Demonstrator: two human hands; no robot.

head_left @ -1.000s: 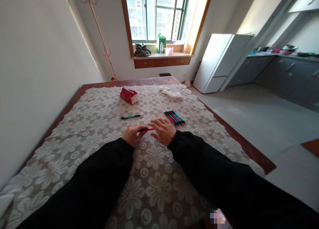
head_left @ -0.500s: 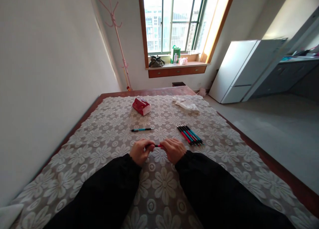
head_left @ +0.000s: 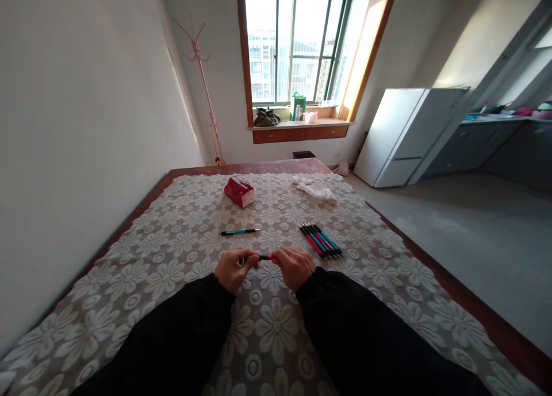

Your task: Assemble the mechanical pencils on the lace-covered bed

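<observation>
Both hands pinch one slim red-and-black pen [head_left: 264,257]: left hand [head_left: 233,269] on one end, right hand [head_left: 295,266] on the other. One teal pen [head_left: 238,231] lies apart; a bundle of red and teal pens [head_left: 321,239] waits untouched on the lace-covered surface [head_left: 172,252].

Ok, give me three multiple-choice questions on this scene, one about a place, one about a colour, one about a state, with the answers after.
1. Where does the lone blue pen lie?
A. beyond the hands, left of the bundle of pens
B. on the windowsill
C. on the floor by the fridge

2. What colour is the packet on the table?
A. green
B. red
C. yellow

3. How is the red pen held?
A. by the left hand alone
B. it lies untouched
C. between both hands

Answers:
1. A, it rests on the lace cloth ahead of the hands.
2. B, its wrapper is red with a white end.
3. C, the left hand and right hand each grip one end.
</observation>
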